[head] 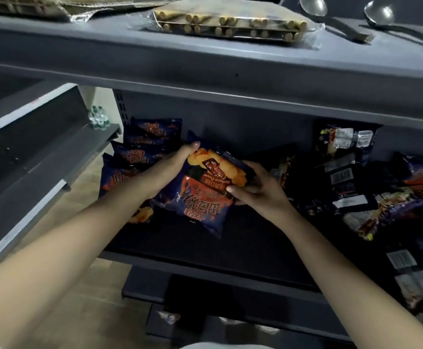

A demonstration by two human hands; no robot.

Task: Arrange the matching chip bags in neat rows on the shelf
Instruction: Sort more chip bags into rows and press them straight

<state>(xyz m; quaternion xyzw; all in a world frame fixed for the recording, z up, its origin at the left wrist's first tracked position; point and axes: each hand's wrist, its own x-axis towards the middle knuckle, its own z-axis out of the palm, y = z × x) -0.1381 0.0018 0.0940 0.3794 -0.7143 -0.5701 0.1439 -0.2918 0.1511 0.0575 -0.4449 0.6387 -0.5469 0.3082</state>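
Three barbecue chip bags [140,157] stand rowed at left; both hands, left hand [172,165] and right hand [258,190], grip a fourth bag [205,195], while the jumbled pile [371,197] waits.

A clear-wrapped pack of wafer rolls [233,25] lies flat on the top board at 12 o'clock. Two metal ladles [331,15] rest beside it at 1 o'clock. Flattened cardboard in plastic [62,6] occupies 11 o'clock. Green-capped water bottles [99,117] stand grouped at 10 o'clock, on a neighbouring rack.
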